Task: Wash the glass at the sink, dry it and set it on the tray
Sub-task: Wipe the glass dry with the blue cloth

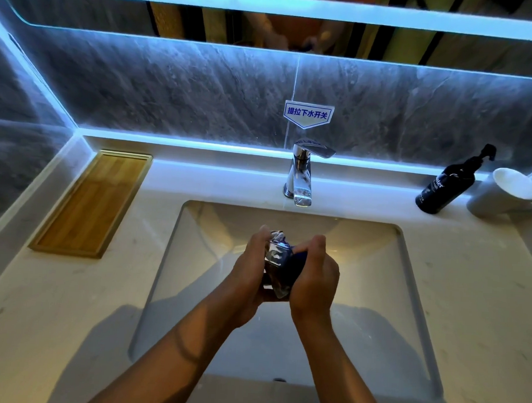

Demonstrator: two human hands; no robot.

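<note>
Over the middle of the sink basin (195, 259) I hold a clear faceted glass (276, 259) between both hands. My left hand (249, 276) wraps around its left side. My right hand (314, 276) presses a dark blue cloth (297, 262) against the glass's right side. Much of the glass is hidden by my fingers. The wooden tray (91, 203) lies on the counter to the left, with nothing on it. No water runs from the chrome faucet (300, 178).
A black pump bottle (448, 185) and a white mug (503, 193) stand at the back right of the pale counter (468, 286). A small blue-lettered sign (306, 113) is stuck on the grey wall behind the faucet. A lit mirror hangs above.
</note>
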